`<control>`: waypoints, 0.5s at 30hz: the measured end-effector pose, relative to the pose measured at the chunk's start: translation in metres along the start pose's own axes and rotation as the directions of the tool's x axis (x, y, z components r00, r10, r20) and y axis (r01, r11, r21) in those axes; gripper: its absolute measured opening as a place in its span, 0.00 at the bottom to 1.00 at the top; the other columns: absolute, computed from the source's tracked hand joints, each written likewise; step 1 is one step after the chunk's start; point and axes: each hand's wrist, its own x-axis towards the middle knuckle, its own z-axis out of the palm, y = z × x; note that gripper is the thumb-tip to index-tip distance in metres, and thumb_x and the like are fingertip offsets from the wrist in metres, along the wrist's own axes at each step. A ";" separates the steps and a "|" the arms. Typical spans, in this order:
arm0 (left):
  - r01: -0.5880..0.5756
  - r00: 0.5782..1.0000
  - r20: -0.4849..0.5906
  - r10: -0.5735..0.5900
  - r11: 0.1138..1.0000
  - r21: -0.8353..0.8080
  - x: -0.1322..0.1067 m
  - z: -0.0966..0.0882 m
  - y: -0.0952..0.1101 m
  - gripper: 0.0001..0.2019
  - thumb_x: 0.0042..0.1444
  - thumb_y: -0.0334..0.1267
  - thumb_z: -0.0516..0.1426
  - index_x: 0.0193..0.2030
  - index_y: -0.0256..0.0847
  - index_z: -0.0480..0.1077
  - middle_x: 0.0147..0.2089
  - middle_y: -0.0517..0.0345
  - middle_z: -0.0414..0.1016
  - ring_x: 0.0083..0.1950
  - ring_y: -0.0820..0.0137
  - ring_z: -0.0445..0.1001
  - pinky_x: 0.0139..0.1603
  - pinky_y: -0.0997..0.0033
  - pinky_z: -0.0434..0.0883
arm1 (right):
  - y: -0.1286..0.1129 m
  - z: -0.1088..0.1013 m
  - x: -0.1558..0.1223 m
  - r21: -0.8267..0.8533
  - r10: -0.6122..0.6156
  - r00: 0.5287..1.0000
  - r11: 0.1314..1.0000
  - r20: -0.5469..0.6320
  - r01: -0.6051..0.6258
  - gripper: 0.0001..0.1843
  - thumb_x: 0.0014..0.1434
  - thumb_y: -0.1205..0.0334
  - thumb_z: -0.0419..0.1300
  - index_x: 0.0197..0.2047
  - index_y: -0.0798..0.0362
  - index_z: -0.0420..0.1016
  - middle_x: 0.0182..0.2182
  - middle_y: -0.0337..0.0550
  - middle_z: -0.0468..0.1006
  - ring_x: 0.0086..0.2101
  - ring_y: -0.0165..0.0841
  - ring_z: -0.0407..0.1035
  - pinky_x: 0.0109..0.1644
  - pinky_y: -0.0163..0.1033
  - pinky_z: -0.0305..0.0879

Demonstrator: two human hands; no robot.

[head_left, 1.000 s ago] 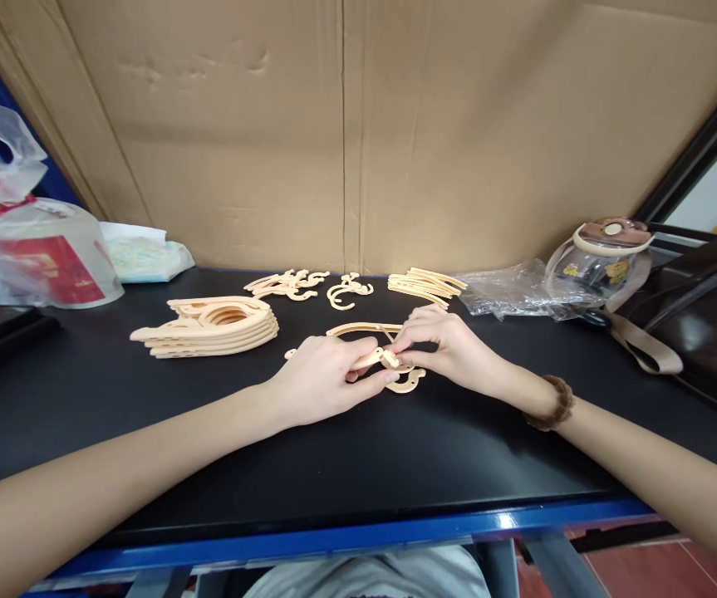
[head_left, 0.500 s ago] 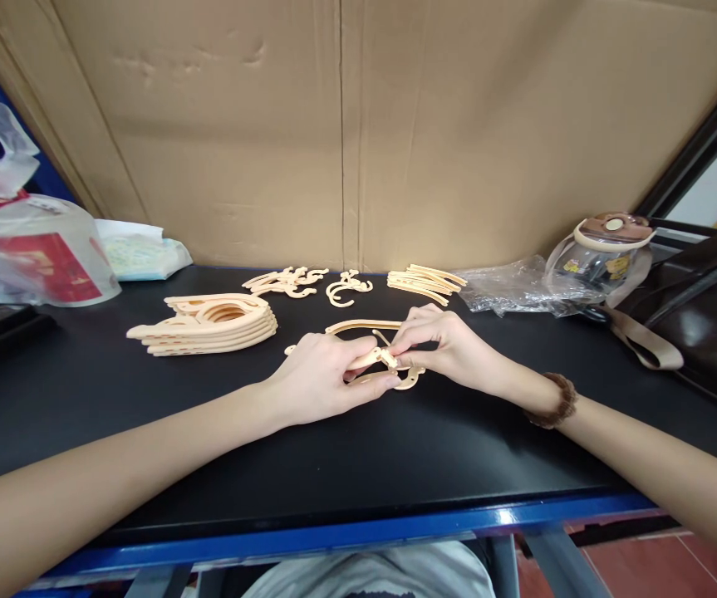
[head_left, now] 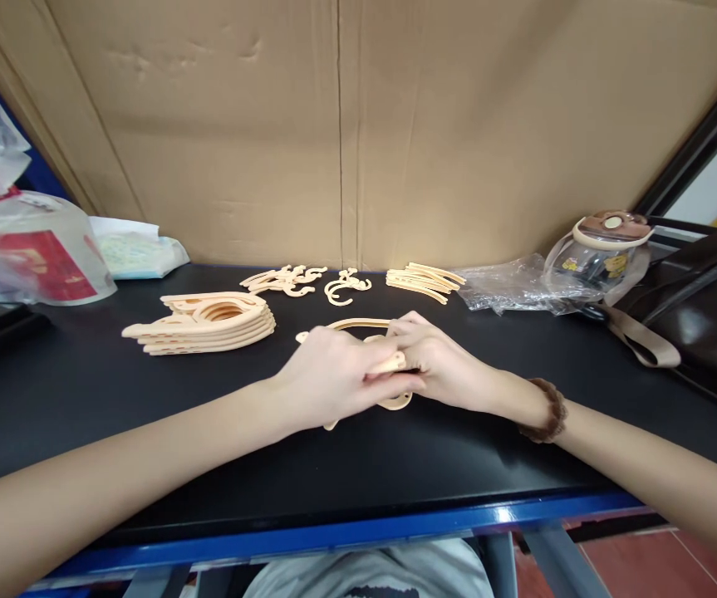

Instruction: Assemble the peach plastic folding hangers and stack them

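Note:
Close together above the black table, my left hand [head_left: 339,370] and my right hand [head_left: 442,357] are both closed on a beige plastic folding hanger [head_left: 389,365]. Its joint end shows between the left thumb and fingers. The right fingertips press against the same spot, partly hidden behind the left hand. Curved beige hanger pieces show behind and below the hands; which of them belong to the held hanger I cannot tell. To the left lies a neat stack of folded beige hangers [head_left: 208,320].
Toward the cardboard wall lie several beige hooks [head_left: 283,280], a smaller hook group [head_left: 349,286] and a pile of thin curved strips [head_left: 425,281]. Clear plastic wrap [head_left: 520,285] and a strapped bottle [head_left: 601,253] stand right. At left are a bagged tub [head_left: 40,249] and a tissue pack [head_left: 139,249].
My hands have come closer together, the right one shifting left and slightly down onto the hanger joint. The held hanger has turned, with an end now showing below my left hand.

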 end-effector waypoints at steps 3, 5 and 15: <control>0.090 0.995 -0.055 -0.089 0.996 0.011 0.000 -0.011 -0.004 0.24 0.62 0.53 0.48 0.21 0.39 0.60 0.15 0.67 0.56 0.18 0.77 0.55 0.22 0.75 0.49 | 0.002 -0.003 0.000 -0.043 0.045 0.999 0.998 -0.005 -0.045 0.08 0.63 0.60 0.58 0.36 0.52 0.78 0.32 0.40 0.78 0.36 0.32 0.63 0.42 0.40 0.51; 0.132 0.991 -0.025 -0.131 0.991 0.015 0.000 -0.015 -0.009 0.22 0.64 0.48 0.44 0.22 0.39 0.61 0.16 0.66 0.57 0.18 0.77 0.56 0.23 0.75 0.50 | 0.006 -0.008 -0.001 -0.043 0.085 0.996 0.995 0.003 -0.085 0.07 0.63 0.61 0.58 0.39 0.51 0.78 0.33 0.39 0.77 0.36 0.32 0.62 0.42 0.39 0.52; 0.146 0.971 0.170 -0.169 0.979 0.142 0.000 -0.003 -0.014 0.18 0.66 0.43 0.40 0.31 0.41 0.63 0.21 0.64 0.64 0.23 0.71 0.65 0.26 0.72 0.51 | 0.026 -0.017 -0.008 0.081 0.232 0.972 0.970 -0.037 -0.229 0.06 0.59 0.59 0.62 0.36 0.50 0.79 0.28 0.38 0.76 0.34 0.33 0.64 0.43 0.40 0.56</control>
